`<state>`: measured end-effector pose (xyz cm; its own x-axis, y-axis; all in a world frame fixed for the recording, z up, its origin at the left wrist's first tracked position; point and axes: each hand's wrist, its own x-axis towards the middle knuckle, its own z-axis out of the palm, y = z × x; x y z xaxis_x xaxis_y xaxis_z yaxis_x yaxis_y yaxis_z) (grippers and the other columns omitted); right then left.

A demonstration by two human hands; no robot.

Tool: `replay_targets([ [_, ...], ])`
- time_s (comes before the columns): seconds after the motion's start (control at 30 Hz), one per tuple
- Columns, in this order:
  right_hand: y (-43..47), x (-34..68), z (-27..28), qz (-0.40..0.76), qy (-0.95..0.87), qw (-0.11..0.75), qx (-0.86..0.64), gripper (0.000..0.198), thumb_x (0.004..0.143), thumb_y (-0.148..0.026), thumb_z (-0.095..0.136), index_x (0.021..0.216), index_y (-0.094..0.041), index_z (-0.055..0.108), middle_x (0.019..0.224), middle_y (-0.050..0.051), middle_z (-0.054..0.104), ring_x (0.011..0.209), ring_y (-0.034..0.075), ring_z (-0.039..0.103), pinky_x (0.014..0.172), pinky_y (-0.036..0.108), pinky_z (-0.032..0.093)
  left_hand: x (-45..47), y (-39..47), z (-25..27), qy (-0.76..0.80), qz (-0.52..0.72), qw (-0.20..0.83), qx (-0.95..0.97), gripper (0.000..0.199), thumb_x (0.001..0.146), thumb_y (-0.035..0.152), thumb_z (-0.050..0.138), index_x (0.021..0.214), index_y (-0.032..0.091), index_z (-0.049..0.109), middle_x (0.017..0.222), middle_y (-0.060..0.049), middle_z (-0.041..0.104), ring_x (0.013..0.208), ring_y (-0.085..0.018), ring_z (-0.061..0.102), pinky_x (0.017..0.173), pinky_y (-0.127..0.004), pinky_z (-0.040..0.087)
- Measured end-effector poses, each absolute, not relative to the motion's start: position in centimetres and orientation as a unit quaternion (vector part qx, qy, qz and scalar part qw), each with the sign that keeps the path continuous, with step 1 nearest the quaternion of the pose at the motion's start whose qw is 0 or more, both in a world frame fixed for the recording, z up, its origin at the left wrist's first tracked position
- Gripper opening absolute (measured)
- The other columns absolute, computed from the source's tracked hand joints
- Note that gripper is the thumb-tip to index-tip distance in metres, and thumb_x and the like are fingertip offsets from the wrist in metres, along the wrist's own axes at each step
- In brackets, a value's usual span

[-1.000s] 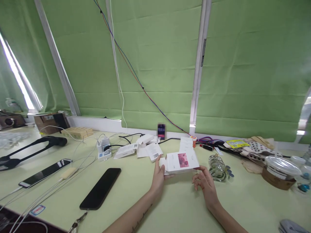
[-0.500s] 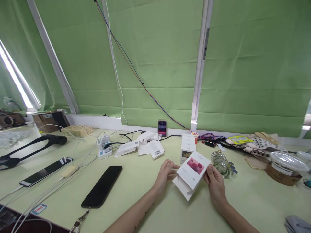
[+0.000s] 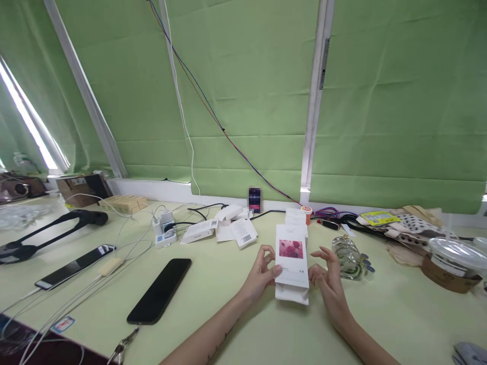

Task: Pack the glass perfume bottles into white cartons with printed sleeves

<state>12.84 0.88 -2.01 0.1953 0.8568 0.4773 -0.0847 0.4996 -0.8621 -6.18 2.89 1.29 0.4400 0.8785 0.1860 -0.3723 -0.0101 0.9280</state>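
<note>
A white carton [image 3: 292,276] with a pink rose picture is tilted up in front of me, its lower end open with flaps sticking out. My left hand [image 3: 262,274] grips its left edge, thumb pressed on the front. My right hand [image 3: 330,281] is beside the right edge, fingers apart and index raised; whether a fingertip touches the carton I cannot tell. Directly behind stands a row of similar white cartons [image 3: 296,217], partly hidden by the held one. Several round clear glass bottles [image 3: 347,258] stand right of my right hand.
Flattened white cartons [image 3: 228,225] lie at the back, near a propped phone [image 3: 254,199]. A black phone [image 3: 160,291], a charging phone [image 3: 76,266] and a power strip [image 3: 165,233] with cables occupy the left. A lidded plastic cup [image 3: 456,258] and spotted cloth [image 3: 413,228] are on the right.
The carton has turned from a slant to nearly straight and moved slightly left. My left hand has taken hold of it; my right hand has let go of its edge and spread its fingers.
</note>
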Motion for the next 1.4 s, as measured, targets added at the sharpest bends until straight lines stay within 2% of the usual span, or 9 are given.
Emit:
replay_targets([
  [0.17, 1.0, 13.0, -3.0, 0.286, -0.669, 0.601, -0.331, 0.041, 0.095, -0.042, 0.040, 0.135, -0.037, 0.039, 0.111, 0.004, 0.049, 0.073, 0.015, 0.057, 0.069, 0.030, 0.050, -6.6, 2.8, 2.0, 0.266, 0.499, 0.613, 0.552, 0.045, 0.084, 0.041, 0.063, 0.126, 0.031, 0.050, 0.127, -0.006, 0.050, 0.099, -0.022, 0.059, 0.069, -0.026, 0.053],
  [0.3, 1.0, 13.6, -2.8, 0.220, -0.741, 0.534, -0.341, 0.043, 0.095, -0.042, 0.039, 0.138, -0.036, 0.044, 0.116, 0.007, 0.051, 0.098, 0.023, 0.057, 0.080, 0.031, 0.049, -6.9, 3.1, 1.9, 0.291, 0.479, 0.600, 0.571, 0.040, 0.085, 0.045, 0.061, 0.120, 0.026, 0.063, 0.127, -0.008, 0.046, 0.110, -0.026, 0.051, 0.082, -0.030, 0.050],
  [0.47, 1.8, 14.6, -2.8, 0.190, -0.773, 0.513, -0.322, 0.044, 0.098, -0.033, 0.035, 0.141, -0.041, 0.037, 0.108, 0.004, 0.058, 0.097, 0.020, 0.058, 0.082, 0.027, 0.048, -7.4, 3.6, 2.0, 0.271, 0.429, 0.634, 0.584, 0.041, 0.083, 0.043, 0.065, 0.120, 0.025, 0.064, 0.123, -0.008, 0.047, 0.117, -0.028, 0.047, 0.096, -0.036, 0.043],
  [0.73, 2.4, 15.1, -3.0, 0.272, -0.783, 0.457, -0.324, 0.050, 0.093, -0.046, 0.043, 0.142, -0.038, 0.037, 0.112, 0.006, 0.057, 0.095, 0.023, 0.059, 0.082, 0.032, 0.050, -7.9, 3.6, 2.6, 0.218, 0.395, 0.677, 0.582, 0.042, 0.085, 0.033, 0.061, 0.125, 0.022, 0.060, 0.136, -0.011, 0.050, 0.126, -0.033, 0.045, 0.104, -0.041, 0.035],
  [0.83, 2.2, 14.9, -2.9, 0.331, -0.757, 0.470, -0.309, 0.052, 0.093, -0.053, 0.038, 0.141, -0.034, 0.039, 0.125, 0.008, 0.053, 0.108, 0.026, 0.056, 0.089, 0.037, 0.048, -8.0, 3.7, 2.7, 0.206, 0.382, 0.697, 0.571, 0.048, 0.082, 0.028, 0.062, 0.129, 0.020, 0.057, 0.136, -0.011, 0.053, 0.127, -0.034, 0.045, 0.106, -0.044, 0.033],
  [0.93, 1.6, 14.6, -2.6, 0.364, -0.744, 0.471, -0.304, 0.062, 0.089, -0.057, 0.043, 0.145, -0.032, 0.030, 0.143, 0.009, 0.041, 0.122, 0.029, 0.048, 0.095, 0.040, 0.045, -8.0, 3.6, 2.8, 0.205, 0.380, 0.692, 0.579, 0.050, 0.084, 0.029, 0.062, 0.133, 0.022, 0.053, 0.142, -0.009, 0.047, 0.130, -0.032, 0.042, 0.105, -0.043, 0.034],
  [1.07, 1.0, 14.1, -2.3, 0.329, -0.746, 0.457, -0.356, 0.076, 0.088, -0.046, 0.054, 0.150, -0.032, 0.013, 0.150, 0.008, 0.035, 0.123, 0.029, 0.049, 0.094, 0.040, 0.047, -7.6, 3.1, 2.8, 0.219, 0.393, 0.652, 0.611, 0.058, 0.079, 0.032, 0.071, 0.133, 0.026, 0.051, 0.145, -0.009, 0.045, 0.126, -0.032, 0.048, 0.101, -0.042, 0.041],
  [1.27, 1.0, 14.2, -2.4, 0.294, -0.741, 0.449, -0.404, 0.059, 0.097, -0.040, 0.034, 0.150, -0.029, 0.011, 0.149, 0.005, 0.040, 0.132, 0.025, 0.042, 0.104, 0.041, 0.039, -7.2, 2.9, 2.6, 0.241, 0.387, 0.618, 0.640, 0.073, 0.071, 0.019, 0.075, 0.137, 0.032, 0.045, 0.151, -0.005, 0.035, 0.121, -0.029, 0.052, 0.097, -0.037, 0.046],
  [1.4, 1.4, 14.5, -2.7, 0.278, -0.735, 0.442, -0.432, 0.055, 0.097, -0.040, 0.032, 0.149, -0.026, 0.022, 0.144, 0.007, 0.048, 0.122, 0.024, 0.053, 0.095, 0.035, 0.047, -7.4, 3.4, 2.7, 0.238, 0.399, 0.620, 0.632, 0.071, 0.073, 0.018, 0.072, 0.137, 0.032, 0.045, 0.151, -0.004, 0.035, 0.130, -0.029, 0.043, 0.103, -0.038, 0.041],
])
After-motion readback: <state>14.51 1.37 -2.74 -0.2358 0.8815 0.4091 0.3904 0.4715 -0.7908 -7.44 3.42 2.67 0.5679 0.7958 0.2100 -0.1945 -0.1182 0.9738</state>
